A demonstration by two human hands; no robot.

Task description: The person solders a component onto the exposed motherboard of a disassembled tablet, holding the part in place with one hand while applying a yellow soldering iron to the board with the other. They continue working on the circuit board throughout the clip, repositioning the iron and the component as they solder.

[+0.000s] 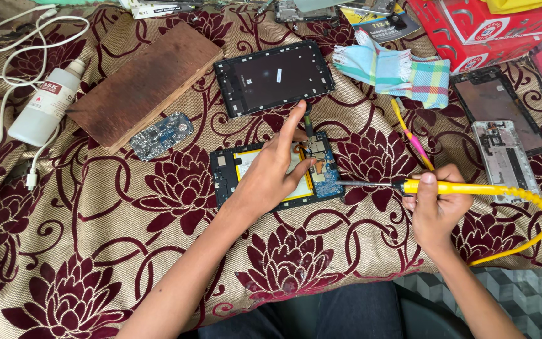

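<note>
Both my hands work at the opened tablet (275, 177): my left hand (275, 164) lies spread on its battery, forefinger stretched toward the upper edge; my right hand (435, 204), right of the tablet, grips a yellow soldering iron (446, 187), tip aimed at the tablet's blue circuit board (325, 168).

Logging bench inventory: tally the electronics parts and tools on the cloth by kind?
Opened tablet body under left hand: 1
Screen/frame panels: 2
Loose circuit boards: 1
Silver phone chassis: 1
Yellow soldering iron in right hand: 1
Wooden block: 1
White bottle: 1
Checked cloth: 1
Total: 9
</note>
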